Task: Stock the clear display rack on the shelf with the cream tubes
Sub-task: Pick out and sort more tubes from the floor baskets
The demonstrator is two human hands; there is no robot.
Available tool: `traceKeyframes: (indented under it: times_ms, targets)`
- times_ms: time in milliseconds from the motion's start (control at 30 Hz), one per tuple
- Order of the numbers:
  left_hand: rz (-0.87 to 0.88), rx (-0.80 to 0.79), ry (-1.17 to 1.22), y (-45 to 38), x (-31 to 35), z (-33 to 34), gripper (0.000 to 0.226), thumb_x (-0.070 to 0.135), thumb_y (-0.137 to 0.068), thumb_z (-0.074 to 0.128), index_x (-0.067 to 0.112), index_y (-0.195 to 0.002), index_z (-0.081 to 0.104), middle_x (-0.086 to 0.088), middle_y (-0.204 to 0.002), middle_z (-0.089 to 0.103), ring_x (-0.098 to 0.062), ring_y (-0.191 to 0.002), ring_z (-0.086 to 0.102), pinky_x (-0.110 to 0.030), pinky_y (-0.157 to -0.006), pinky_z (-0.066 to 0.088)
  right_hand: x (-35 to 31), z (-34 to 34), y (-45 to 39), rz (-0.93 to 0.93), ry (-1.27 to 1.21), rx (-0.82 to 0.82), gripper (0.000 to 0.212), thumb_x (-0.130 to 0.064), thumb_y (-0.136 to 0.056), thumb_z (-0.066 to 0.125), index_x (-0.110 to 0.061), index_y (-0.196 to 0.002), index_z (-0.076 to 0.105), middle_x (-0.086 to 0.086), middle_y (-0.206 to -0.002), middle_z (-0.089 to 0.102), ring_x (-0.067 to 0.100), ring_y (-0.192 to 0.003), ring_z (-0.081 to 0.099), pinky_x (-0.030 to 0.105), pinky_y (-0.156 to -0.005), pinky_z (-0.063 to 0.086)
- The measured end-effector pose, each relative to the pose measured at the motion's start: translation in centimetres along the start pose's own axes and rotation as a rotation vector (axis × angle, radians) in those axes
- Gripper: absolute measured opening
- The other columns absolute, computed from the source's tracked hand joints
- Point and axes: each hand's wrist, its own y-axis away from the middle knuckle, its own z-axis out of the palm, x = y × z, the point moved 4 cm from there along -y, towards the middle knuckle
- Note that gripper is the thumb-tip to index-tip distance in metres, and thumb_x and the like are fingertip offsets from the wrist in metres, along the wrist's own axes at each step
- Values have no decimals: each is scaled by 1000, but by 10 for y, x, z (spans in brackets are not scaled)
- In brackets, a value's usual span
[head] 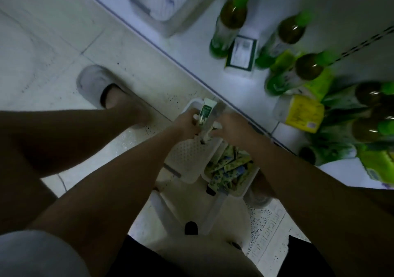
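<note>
I am low down in front of a white shelf. My left hand [187, 125] grips a white cream tube [205, 110] with a green label, its flat end pointing up. Right beside it, my right hand [233, 125] holds a second, paler tube [220, 110], which is blurred. Both hands hover over a white perforated basket [187, 159] on the floor. White caps poke out below the fingers. The clear display rack [183, 23] stands at the far left end of the shelf, well away from both hands.
A second basket [245, 188] full of green-yellow sachets sits right of the perforated one. On the shelf [170, 48] stand several green bottles [229, 27], a green-and-white box [242, 52] and yellow packs [302, 112]. My slippered foot [100, 84] rests on the tiled floor.
</note>
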Motion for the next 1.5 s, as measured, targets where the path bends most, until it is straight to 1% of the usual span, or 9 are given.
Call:
traceKeyframes:
  times_ms: [100,167,333,433,533,667,1100,1367,1500]
  targets:
    - [76,-91,97,30,37,-18,37,1,-88,63,16,-118,47,-9,-100,60,-24,-82,63,-38,-73,54,-3,-41,39,36,-200,95,14,-33,-84,73,-20,-89,69,0,-77,61,8,-70,57,23,-63,38]
    - [132,-123,111,51,65,-27,35,4,-87,64,13,-117,48,-9,-99,62,-23,-84,63,-37,-73,52,-6,-68,65,30,-292,178,32,-33,-81,77,-4,-71,67,4,-58,49,3,-49,44,23,-50,30]
    - [295,-159,182,105,146,-46,21,15,-91,65,16,-108,53,-10,-94,65,-24,-86,65,-41,-80,54,-21,-135,147,-7,-499,403,33,-29,-78,81,3,-79,70,19,-66,66,12,-55,55,33,-53,42]
    - [410,-175,138,141,198,-55,27,25,-91,65,13,-114,56,-12,-98,69,-25,-88,66,-41,-83,56,-27,-168,200,-71,-570,492,31,-29,-86,73,-13,-62,61,4,-54,59,6,-46,52,21,-48,45]
    - [535,-220,87,179,253,-64,31,23,-89,66,6,-114,57,-21,-104,69,-34,-95,66,-44,-86,56,-32,-198,248,-128,-569,584,24,-31,-89,69,-14,-72,63,3,-63,65,7,-55,63,24,-59,53]
    - [690,-221,38,235,325,-72,40,26,-81,71,6,-114,59,-16,-100,72,-22,-85,67,-30,-74,54,-37,-239,309,-196,-562,661,20,-26,-87,72,-8,-94,65,13,-81,72,22,-71,70,42,-71,58]
    - [1008,-55,3,335,492,-67,37,13,-89,65,-5,-118,52,-24,-103,69,-32,-88,68,-43,-86,57,-39,-357,473,-257,-320,957,20,-20,-89,68,-2,-94,60,12,-77,70,18,-65,71,34,-67,61]
    - [1047,-43,-53,347,552,-40,62,-3,-87,65,24,-131,32,-20,-106,66,-40,-85,70,-42,-67,61,-10,-404,509,-182,-248,1088,16,-16,-88,70,-8,-98,61,10,-79,70,22,-65,70,38,-65,61]
    - [1060,12,-58,333,574,-30,59,-2,-86,66,25,-130,37,-18,-96,69,-36,-83,71,-46,-72,60,9,-422,506,-137,-232,1154,10,-14,-87,70,-10,-94,64,9,-85,69,23,-70,71,42,-70,61]
